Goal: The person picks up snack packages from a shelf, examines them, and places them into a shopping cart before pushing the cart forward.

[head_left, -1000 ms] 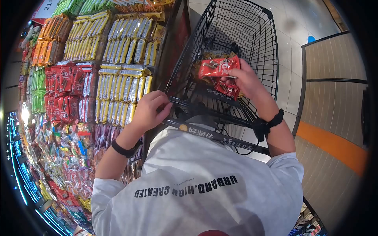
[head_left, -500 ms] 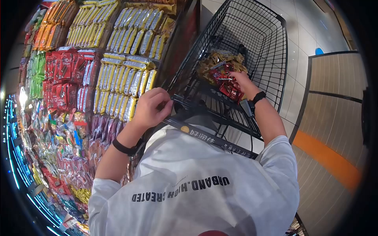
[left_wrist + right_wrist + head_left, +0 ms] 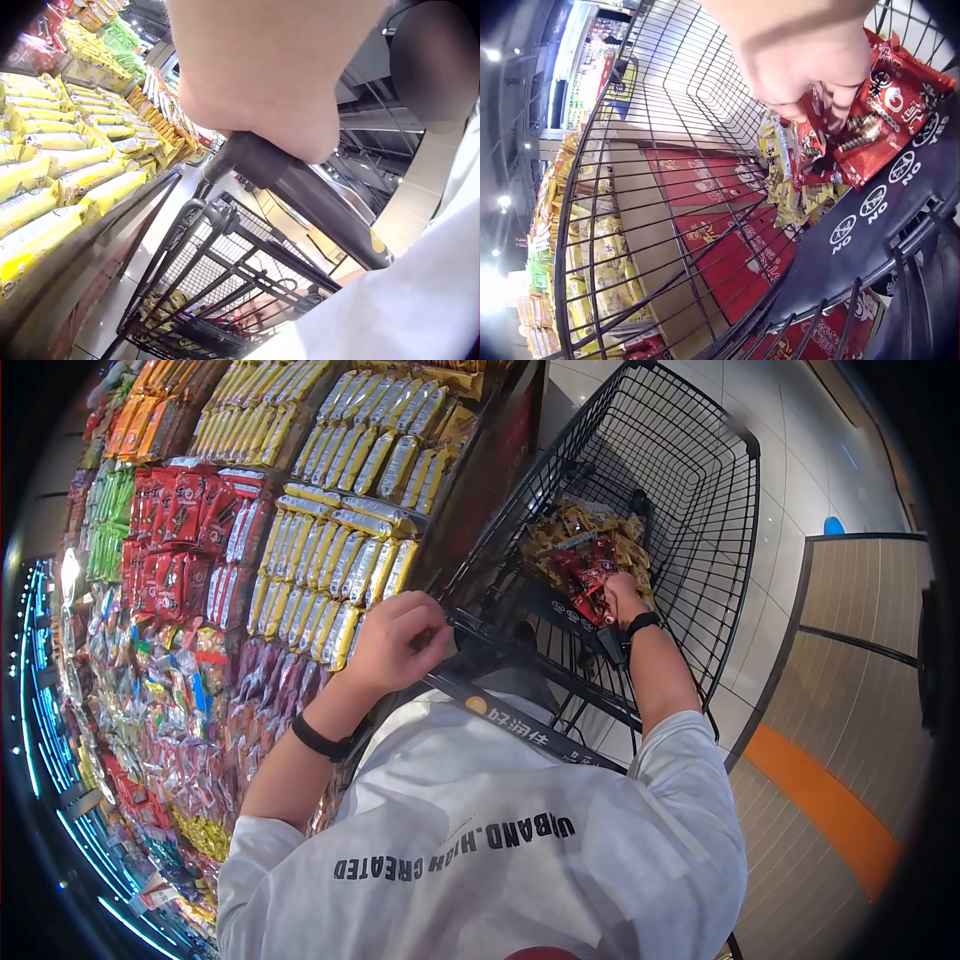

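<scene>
My left hand [image 3: 398, 642] is curled round the left end of the black cart handle [image 3: 520, 732]; the left wrist view shows the hand [image 3: 259, 82] over the handle [image 3: 322, 206]. Down inside the cart, my right hand [image 3: 623, 598] is among red snack packets [image 3: 582, 572]. In the right wrist view the fingers of that hand [image 3: 806, 64] are bent and pinch a shiny red packet, their tips partly hidden by its folds. Another red packet [image 3: 885, 112] lies beside them. Yellow packets [image 3: 780, 176] lie under and beside the red ones.
The wire cart [image 3: 742, 560] stands beside a display on the left, stacked with yellow packets [image 3: 335, 550], red packets [image 3: 175, 510] and loose wrapped sweets [image 3: 180, 710]. Pale floor tiles [image 3: 765, 620] and a wood-look surface with an orange stripe [image 3: 820, 795] lie on the right.
The right hand has gone from holding a red packet above the pile down into the pile, then a little nearer the handle. The left hand has stayed at the handle.
</scene>
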The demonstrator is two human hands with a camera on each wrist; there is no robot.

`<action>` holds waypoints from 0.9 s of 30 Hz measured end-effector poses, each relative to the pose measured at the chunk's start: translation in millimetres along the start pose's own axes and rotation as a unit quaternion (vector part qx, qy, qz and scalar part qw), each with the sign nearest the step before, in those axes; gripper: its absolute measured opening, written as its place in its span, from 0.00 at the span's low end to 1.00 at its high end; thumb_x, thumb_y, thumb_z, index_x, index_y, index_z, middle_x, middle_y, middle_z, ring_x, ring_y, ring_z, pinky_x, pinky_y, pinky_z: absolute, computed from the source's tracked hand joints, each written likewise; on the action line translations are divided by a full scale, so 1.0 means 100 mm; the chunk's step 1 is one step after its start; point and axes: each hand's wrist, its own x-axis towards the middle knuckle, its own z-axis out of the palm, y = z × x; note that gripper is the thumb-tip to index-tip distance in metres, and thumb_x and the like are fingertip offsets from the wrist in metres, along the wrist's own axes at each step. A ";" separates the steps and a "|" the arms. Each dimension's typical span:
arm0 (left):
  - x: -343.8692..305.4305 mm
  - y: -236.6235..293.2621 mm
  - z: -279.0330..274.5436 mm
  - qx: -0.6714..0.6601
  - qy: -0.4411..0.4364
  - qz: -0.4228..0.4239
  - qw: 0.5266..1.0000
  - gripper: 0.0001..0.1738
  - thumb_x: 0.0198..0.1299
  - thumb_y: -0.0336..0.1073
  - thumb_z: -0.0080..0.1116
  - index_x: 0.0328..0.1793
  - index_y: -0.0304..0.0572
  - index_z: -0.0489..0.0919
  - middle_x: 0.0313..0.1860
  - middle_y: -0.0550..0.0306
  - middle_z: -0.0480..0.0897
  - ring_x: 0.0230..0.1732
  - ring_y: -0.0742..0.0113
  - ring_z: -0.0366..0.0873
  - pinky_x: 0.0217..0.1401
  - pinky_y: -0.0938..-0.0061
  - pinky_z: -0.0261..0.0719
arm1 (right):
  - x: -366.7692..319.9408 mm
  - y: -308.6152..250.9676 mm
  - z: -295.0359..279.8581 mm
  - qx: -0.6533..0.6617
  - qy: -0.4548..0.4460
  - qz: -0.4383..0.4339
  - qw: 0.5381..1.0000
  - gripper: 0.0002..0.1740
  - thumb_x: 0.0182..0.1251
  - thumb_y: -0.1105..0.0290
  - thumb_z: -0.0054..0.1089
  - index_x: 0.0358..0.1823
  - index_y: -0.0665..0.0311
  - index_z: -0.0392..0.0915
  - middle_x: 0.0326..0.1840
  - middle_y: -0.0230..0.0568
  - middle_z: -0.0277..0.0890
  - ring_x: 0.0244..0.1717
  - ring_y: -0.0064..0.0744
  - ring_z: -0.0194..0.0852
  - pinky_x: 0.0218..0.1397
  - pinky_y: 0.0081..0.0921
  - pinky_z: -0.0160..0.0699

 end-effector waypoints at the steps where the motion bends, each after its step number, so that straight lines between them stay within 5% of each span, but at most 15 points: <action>1: 0.00 0.01 0.00 0.000 -0.002 -0.005 1.000 0.06 0.51 0.23 0.66 0.33 0.37 0.79 0.35 0.52 0.81 0.32 0.57 0.80 0.34 0.69 0.79 | -0.08 -0.03 0.02 0.078 0.011 0.026 0.997 0.11 0.71 0.67 0.57 0.33 0.61 0.86 0.30 0.44 0.85 0.38 0.43 0.87 0.32 0.40 0.80; 2: 0.00 0.01 -0.01 0.001 -0.004 -0.011 1.000 0.06 0.51 0.23 0.66 0.33 0.37 0.79 0.35 0.52 0.81 0.33 0.56 0.80 0.35 0.69 0.79 | -0.09 -0.11 0.08 0.077 0.009 0.025 0.997 0.11 0.71 0.67 0.57 0.33 0.61 0.86 0.30 0.44 0.85 0.38 0.43 0.87 0.32 0.40 0.80; 4: 0.02 0.04 -0.02 0.006 0.000 -0.008 1.000 0.06 0.51 0.24 0.66 0.33 0.38 0.79 0.34 0.52 0.81 0.33 0.55 0.81 0.35 0.67 0.79 | 0.00 -0.18 0.23 -0.250 0.098 0.136 0.954 0.11 0.70 0.66 0.59 0.33 0.63 0.84 0.25 0.43 0.83 0.28 0.44 0.85 0.24 0.41 0.76; 7: 0.04 0.05 0.00 0.014 0.011 0.007 1.000 0.06 0.52 0.25 0.67 0.32 0.39 0.79 0.34 0.53 0.81 0.33 0.53 0.81 0.36 0.65 0.80 | -0.21 -0.30 0.09 -0.216 0.027 0.110 0.970 0.12 0.66 0.63 0.62 0.33 0.65 0.84 0.24 0.48 0.83 0.21 0.49 0.83 0.24 0.47 0.76; 8: 0.03 0.04 -0.01 0.018 0.016 0.019 1.000 0.07 0.52 0.26 0.68 0.32 0.40 0.79 0.33 0.53 0.81 0.34 0.52 0.81 0.37 0.64 0.80 | 0.43 0.28 -0.05 -0.347 0.009 -0.072 0.935 0.12 0.62 0.62 0.63 0.33 0.66 0.84 0.25 0.53 0.82 0.25 0.51 0.84 0.26 0.49 0.77; 9: 0.03 0.01 -0.01 0.006 0.023 0.034 0.999 0.07 0.52 0.27 0.68 0.32 0.40 0.79 0.33 0.53 0.81 0.34 0.52 0.82 0.36 0.63 0.80 | 0.41 0.13 0.03 -0.348 -0.009 -0.086 0.933 0.12 0.62 0.62 0.63 0.33 0.66 0.84 0.25 0.53 0.82 0.25 0.51 0.84 0.26 0.49 0.77; 11: 0.01 -0.03 0.00 -0.015 0.028 0.039 0.999 0.07 0.52 0.27 0.69 0.32 0.40 0.79 0.33 0.52 0.81 0.35 0.51 0.82 0.35 0.62 0.79 | -0.01 -0.11 0.06 -0.189 0.027 0.038 0.981 0.11 0.63 0.65 0.62 0.26 0.63 0.79 0.21 0.45 0.77 0.22 0.44 0.80 0.23 0.45 0.72; 12: 0.00 0.00 0.00 -0.025 0.032 0.026 0.999 0.07 0.52 0.28 0.69 0.33 0.40 0.79 0.33 0.52 0.80 0.35 0.51 0.81 0.35 0.62 0.79 | -0.01 -0.11 -0.06 -0.165 -0.069 0.021 0.984 0.13 0.72 0.60 0.55 0.28 0.53 0.75 0.20 0.34 0.73 0.18 0.32 0.70 0.19 0.37 0.65; 18: -0.06 -0.04 0.00 -0.016 0.059 0.043 0.997 0.07 0.56 0.31 0.69 0.33 0.40 0.80 0.34 0.52 0.80 0.36 0.51 0.81 0.38 0.61 0.79 | -0.59 -0.91 0.20 -0.168 -0.051 0.050 0.983 0.11 0.73 0.62 0.55 0.34 0.59 0.77 0.24 0.34 0.77 0.22 0.29 0.75 0.23 0.26 0.69; 27: -0.17 0.00 -0.17 -0.097 0.103 0.005 0.990 0.07 0.64 0.33 0.65 0.36 0.39 0.80 0.35 0.52 0.79 0.38 0.54 0.81 0.40 0.64 0.80 | -1.67 -1.87 0.63 -0.078 -0.216 0.018 0.973 0.11 0.78 0.60 0.54 0.45 0.60 0.76 0.33 0.31 0.79 0.31 0.23 0.78 0.34 0.23 0.75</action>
